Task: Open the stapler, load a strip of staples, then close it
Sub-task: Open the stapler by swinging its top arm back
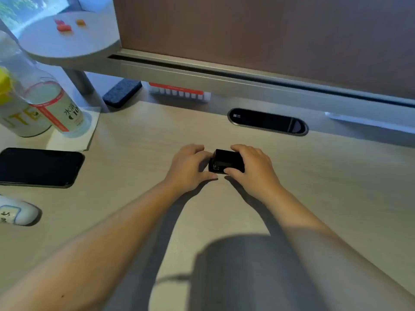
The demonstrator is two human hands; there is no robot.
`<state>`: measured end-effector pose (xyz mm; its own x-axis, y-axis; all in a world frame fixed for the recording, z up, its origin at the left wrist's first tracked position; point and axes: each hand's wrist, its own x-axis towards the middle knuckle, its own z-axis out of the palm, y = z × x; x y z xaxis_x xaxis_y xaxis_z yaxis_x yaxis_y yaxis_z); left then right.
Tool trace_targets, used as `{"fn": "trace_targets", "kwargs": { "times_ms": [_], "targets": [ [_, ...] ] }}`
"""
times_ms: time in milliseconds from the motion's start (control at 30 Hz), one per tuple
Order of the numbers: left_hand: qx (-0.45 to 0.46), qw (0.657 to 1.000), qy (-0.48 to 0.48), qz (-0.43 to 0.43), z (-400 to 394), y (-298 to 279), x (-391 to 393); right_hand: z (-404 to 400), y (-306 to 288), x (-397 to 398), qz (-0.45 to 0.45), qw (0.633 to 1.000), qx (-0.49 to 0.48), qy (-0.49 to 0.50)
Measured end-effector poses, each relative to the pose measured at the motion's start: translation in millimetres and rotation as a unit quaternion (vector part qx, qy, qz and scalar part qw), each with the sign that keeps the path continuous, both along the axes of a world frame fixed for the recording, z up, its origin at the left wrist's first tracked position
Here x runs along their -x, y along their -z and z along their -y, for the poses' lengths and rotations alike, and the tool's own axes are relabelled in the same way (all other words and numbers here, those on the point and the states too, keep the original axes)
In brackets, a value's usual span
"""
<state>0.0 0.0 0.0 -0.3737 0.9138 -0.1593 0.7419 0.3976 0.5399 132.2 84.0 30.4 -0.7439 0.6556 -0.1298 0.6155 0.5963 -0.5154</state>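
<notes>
A small black stapler point(225, 160) lies on the light wooden desk point(336, 187), near the middle. My right hand point(251, 169) grips it from the right, fingers over its top and thumb along its near side. My left hand point(189, 167) curls against its left end, thumb stretched along the desk below it. The stapler looks closed; its left end shows a small metal part. No strip of staples is visible.
A black phone point(40, 167) lies at the left. Behind it stand two bottles point(54, 106) on a paper napkin. A white object point(18, 213) sits at the left edge. A cable grommet point(267, 121) and a partition wall lie beyond the stapler.
</notes>
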Motion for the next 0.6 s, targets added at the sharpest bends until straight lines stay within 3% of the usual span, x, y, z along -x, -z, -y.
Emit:
{"fn": "trace_targets", "kwargs": {
  "times_ms": [200, 467, 600],
  "targets": [
    [-0.08, 0.993, -0.072, 0.041, -2.8, 16.3, 0.9, -0.7, 10.2, 6.1, -0.051, 0.997, 0.018, 0.061],
    [-0.071, 0.99, -0.111, 0.056, 1.8, 16.6, -4.4, -3.6, 7.2, 3.2, -0.118, 0.985, 0.098, 0.072],
    [-0.07, 0.988, -0.119, 0.064, 2.7, 16.0, -5.5, -3.1, -1.2, -4.4, -0.283, 0.91, 0.277, 0.125]
  ]
}}
